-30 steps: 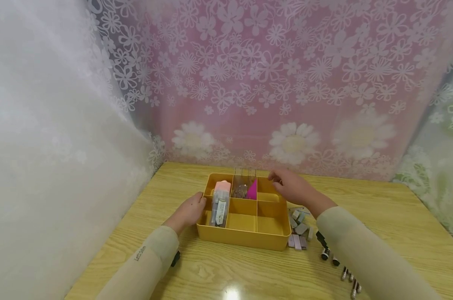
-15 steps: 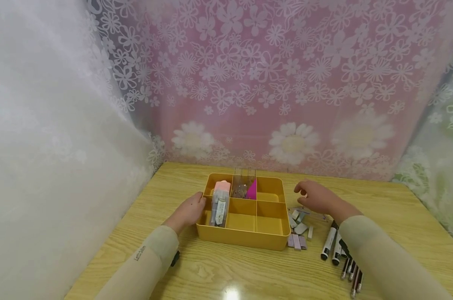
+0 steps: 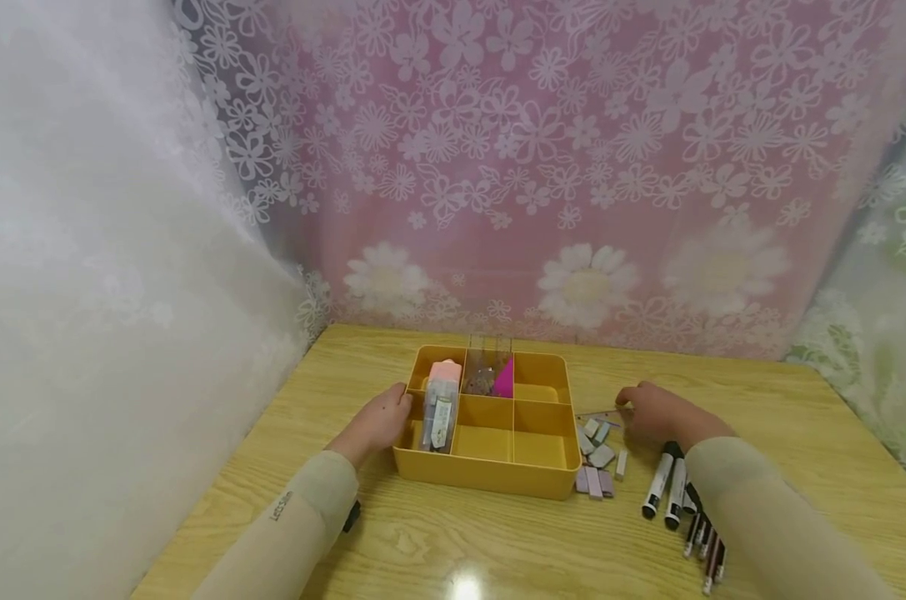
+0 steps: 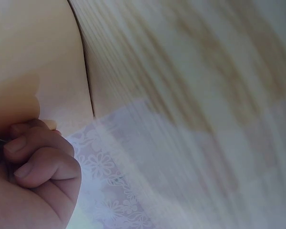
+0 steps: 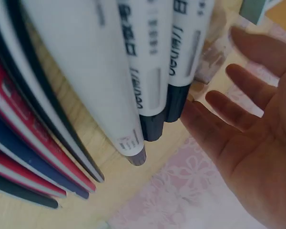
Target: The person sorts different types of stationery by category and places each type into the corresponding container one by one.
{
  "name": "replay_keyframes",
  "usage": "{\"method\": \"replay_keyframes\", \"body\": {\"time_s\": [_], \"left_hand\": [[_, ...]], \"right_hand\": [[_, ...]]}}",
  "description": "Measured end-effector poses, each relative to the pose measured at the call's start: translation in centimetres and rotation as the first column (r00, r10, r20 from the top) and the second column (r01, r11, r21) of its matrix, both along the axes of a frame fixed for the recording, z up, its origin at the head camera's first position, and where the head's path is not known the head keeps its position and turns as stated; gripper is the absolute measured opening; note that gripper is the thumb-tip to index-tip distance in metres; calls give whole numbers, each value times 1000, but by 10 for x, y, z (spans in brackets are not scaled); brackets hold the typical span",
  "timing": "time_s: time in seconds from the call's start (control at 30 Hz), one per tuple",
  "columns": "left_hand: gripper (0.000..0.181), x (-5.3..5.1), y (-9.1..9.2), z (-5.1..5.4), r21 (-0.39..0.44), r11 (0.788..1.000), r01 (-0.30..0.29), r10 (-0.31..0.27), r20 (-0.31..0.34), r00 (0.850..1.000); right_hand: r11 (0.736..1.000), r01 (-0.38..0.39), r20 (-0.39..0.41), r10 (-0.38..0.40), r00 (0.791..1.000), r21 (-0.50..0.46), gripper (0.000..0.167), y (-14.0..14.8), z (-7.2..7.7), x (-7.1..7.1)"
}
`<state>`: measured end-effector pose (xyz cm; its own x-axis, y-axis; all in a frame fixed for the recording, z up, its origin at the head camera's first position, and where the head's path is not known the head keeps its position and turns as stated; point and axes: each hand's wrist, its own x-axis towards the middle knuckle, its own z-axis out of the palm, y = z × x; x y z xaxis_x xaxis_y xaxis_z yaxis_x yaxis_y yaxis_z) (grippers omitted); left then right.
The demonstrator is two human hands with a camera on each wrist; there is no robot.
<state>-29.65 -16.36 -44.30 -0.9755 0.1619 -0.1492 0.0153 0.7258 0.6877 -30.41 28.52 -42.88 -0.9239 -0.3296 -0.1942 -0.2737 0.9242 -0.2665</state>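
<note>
A yellow divided tray [image 3: 490,479] stands on the table, its left wall gripped by my left hand [image 3: 381,417], whose curled fingers [image 4: 40,162] show in the left wrist view. My right hand [image 3: 658,415] is low over the table right of the tray, beside a thin clear ruler-like piece [image 3: 598,414]; contact is unclear. In the right wrist view that hand [image 5: 252,129] has its fingers spread and extended near white markers [image 5: 150,71]. The tray holds a pink-topped clear case [image 3: 441,408] at left and a magenta piece [image 3: 504,380] at back centre.
Several small erasers [image 3: 601,456] lie against the tray's right side. Farther right are markers [image 3: 658,485] with black ends and several pencils [image 3: 711,558]. A dark object [image 3: 352,517] is partly behind the left sleeve. A pink floral curtain [image 3: 573,167] hangs behind the table.
My right hand has moved from above the tray's back right compartment, rightward and down to the table by the clear piece. My left hand has stayed on the tray.
</note>
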Motion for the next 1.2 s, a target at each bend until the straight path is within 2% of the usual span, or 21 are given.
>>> {"method": "replay_keyframes", "body": {"time_s": [0.4, 0.7, 0.87, 1.2], "left_hand": [[50, 0, 0, -3, -9, 1000, 0, 0, -16, 1000], [50, 1, 0, -3, -5, 1000, 1, -1, -18, 1000], [50, 2, 0, -3, -4, 1000, 1, -1, -21, 1000], [51, -1, 0, -1, -7, 1000, -1, 1, -12, 1000]], "right_hand": [[999, 21, -31, -20, 999, 46, 30, 1, -11, -2], [998, 5, -42, -2, 999, 66, 25, -1, -11, -5], [997, 9, -27, -7, 1000, 74, 26, 0, -9, -5], [996, 61, 55, -65, 996, 65, 29, -2, -7, -10]]}}
